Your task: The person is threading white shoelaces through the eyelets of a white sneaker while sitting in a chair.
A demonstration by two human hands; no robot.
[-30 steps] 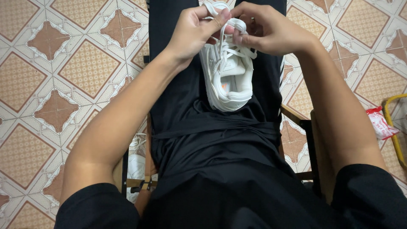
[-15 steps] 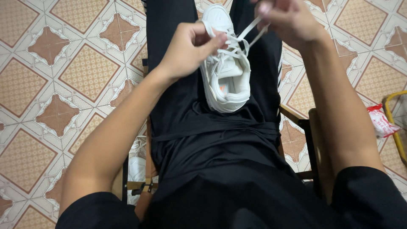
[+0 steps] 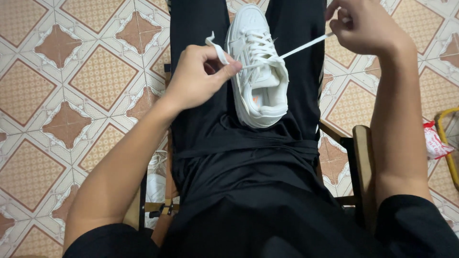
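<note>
a white low-top sneaker [image 3: 258, 71] of smooth, leather-like material lies on my lap, resting lengthwise between my thighs on the black trousers [image 3: 201, 28], toe pointing away from me and the open collar toward my waist. its sole is thick and rounded at the heel, the tongue is padded, and a small orange mark shows inside on the insole. flat white woven shoelaces [image 3: 260, 48] cross in rungs up the front.

my left hand [image 3: 196, 79] sits just left of the shoe, at the inner edge of my left thigh. its fingers are curled together and pinched on one flat lace end [image 3: 216, 48], which sticks up out of the fist in a short bent tab; the thumb tip presses toward the shoe's eyelets.

my right hand [image 3: 366, 26] is up near the far right edge of my lap, over the right thigh. its fingers are closed around the other lace end [image 3: 306, 46], which runs taut in a straight line from the fist down to the top eyelets.

my loose black shirt [image 3: 248, 191] drapes in soft folds below the shoe. a wooden chair arm [image 3: 363, 162] shows at my right. underneath lies a floor of patterned terracotta-and-cream tiles [image 3: 71, 95], and a crumpled red-and-white wrapper [image 3: 436, 141] lies on it at the right.
</note>
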